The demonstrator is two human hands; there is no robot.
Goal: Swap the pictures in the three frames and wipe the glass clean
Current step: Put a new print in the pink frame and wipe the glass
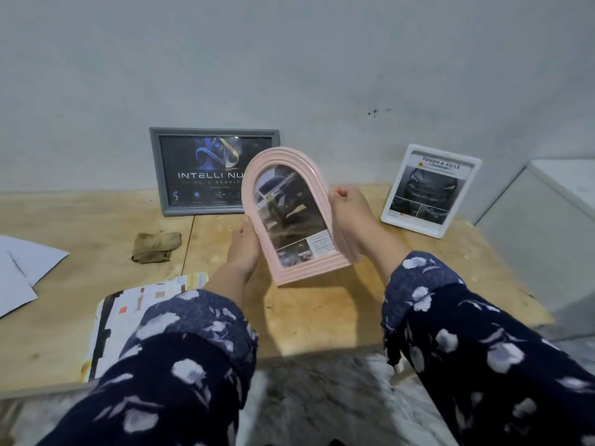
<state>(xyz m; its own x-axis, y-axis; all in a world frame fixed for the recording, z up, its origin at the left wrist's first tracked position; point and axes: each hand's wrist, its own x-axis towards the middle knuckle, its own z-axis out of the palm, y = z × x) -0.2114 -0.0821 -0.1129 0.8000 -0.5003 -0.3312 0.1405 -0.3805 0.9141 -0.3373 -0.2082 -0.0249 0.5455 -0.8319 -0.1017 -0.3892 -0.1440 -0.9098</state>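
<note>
Both hands (244, 244) (349, 209) grip the tilted pink frame (294, 217).

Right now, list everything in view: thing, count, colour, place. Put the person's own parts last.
arched frame: one, pink, held up over the table's middle, car picture inside
rectangular frame: one, grey, leaning on the wall at the back, dark poster inside
tablet-shaped frame: one, white, standing at back right, car leaflet inside
cloth: one, olive brown, crumpled on the table left of centre
paper sheets: several, white, at the left edge
printed sheet: one, white with dark and orange marks, near front edge
table: one, light wood
wall: one, pale grey
left hand: grips the pink frame's left edge
right hand: grips its right edge
sleeves: two, navy floral
</note>
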